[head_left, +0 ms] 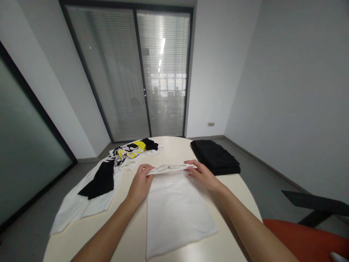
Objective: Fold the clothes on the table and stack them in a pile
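A white cloth garment [174,207], perhaps a folded shirt, lies lengthwise on the table before me. Its far edge is raised a little and shows several layers. My left hand [142,182] pinches the left corner of that edge between thumb and fingers. At the right corner, my right hand [200,173] grips the same edge, thumb on the near side. The garment's near end rests flat and reaches toward the table's front. What kind of garment it is, I cannot tell for certain.
To the right sits a stack of folded black cloth [215,156]. White garments [79,203] with a black piece [101,180] and a yellow, black and white patterned one [131,150] lie at the left. An orange chair [302,240] stands beside the rounded table [169,143].
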Demonstrator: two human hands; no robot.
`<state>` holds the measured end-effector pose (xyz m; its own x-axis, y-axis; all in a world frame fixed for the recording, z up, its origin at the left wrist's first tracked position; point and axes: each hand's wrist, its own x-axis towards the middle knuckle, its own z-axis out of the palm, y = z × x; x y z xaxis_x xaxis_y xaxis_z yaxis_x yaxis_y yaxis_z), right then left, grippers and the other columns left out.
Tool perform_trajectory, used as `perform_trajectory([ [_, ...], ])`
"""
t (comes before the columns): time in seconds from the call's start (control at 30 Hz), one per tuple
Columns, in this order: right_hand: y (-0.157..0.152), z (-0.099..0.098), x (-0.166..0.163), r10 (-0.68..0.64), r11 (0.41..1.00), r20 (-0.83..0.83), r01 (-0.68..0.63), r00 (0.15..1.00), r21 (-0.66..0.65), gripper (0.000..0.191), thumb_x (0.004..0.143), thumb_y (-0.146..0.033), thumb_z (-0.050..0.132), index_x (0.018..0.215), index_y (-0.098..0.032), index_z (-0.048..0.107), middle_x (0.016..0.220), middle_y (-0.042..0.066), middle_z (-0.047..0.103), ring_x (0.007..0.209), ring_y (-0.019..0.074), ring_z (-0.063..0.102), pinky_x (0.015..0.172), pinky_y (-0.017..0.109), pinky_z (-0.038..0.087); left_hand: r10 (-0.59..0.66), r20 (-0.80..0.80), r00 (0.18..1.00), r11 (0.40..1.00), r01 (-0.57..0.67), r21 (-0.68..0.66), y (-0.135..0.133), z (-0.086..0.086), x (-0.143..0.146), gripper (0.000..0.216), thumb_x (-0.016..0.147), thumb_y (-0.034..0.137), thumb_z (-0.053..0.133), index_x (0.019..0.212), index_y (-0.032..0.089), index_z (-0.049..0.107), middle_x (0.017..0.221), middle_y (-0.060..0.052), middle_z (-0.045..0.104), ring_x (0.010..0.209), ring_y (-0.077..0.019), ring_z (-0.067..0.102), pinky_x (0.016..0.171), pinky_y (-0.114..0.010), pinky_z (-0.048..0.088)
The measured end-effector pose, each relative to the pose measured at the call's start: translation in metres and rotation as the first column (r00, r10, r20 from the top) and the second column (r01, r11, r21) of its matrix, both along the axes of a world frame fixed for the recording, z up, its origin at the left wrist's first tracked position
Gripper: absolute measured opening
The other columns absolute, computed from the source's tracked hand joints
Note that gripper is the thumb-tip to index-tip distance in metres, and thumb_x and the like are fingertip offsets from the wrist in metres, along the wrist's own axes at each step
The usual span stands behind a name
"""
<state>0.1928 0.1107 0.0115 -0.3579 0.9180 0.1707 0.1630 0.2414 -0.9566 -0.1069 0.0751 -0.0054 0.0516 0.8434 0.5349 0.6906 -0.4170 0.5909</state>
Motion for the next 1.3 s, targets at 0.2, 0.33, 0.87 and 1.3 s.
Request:
perform_trajectory([
  [0.2,0.005,-0.001,-0.006,-0.037,0.973,0.096,0.014,0.995,0.23,0.039,0.095,-0.06,0.047,0.111,-0.025,0.055,0.143,0.011,0.054,0.128,0.0221,0.054,0.109,0.038,0.041,-0.051,0.088,0.995,0.996,0.044,0.078,0.011,0.003,0.001,0.024,0.091,0.018,0.046,0.106,0.02,0.064,0.128,-0.01,0.058,0.123,-0.0236,0.054,0.105,-0.042,0.047],
  [0.33,0.008,-0.002,-0.004,-0.009,0.966,0.057,-0.006,0.998,0.258,0.034,0.095,-0.057,0.049,0.109,-0.025,0.054,0.143,0.012,0.054,0.129,0.0223,0.053,0.109,0.04,0.039,-0.051,0.093,0.994,0.99,0.037,0.138,0.014,0.006,0.004,0.02,0.09,0.019,0.047,0.102,0.02,0.063,0.131,-0.011,0.057,0.125,-0.0245,0.053,0.109,-0.045,0.042],
  [0.87,-0.013,0.027,0.033,0.424,0.904,0.086,-0.415,0.902,-0.106,0.033,0.081,-0.047,0.075,0.093,-0.017,0.072,0.126,0.011,0.065,0.105,0.0209,0.063,0.088,0.033,0.051,-0.335,0.002,0.942,0.843,0.301,-0.445,-0.028,0.049,-0.019,0.031,0.081,0.035,0.061,0.103,0.017,0.075,0.095,-0.004,0.074,0.08,-0.0191,0.062,0.07,-0.025,0.047],
  [1.3,-0.014,0.026,0.037,0.537,0.841,0.276,-0.483,0.797,-0.243,0.031,0.068,-0.04,0.082,0.088,-0.016,0.08,0.108,0.008,0.071,0.093,0.0187,0.064,0.081,0.028,0.048,-0.501,-0.153,0.852,0.695,0.291,-0.657,-0.038,0.047,-0.011,0.027,0.069,0.032,0.073,0.094,0.022,0.079,0.074,0.002,0.068,0.061,-0.0118,0.052,0.057,-0.021,0.034],
])
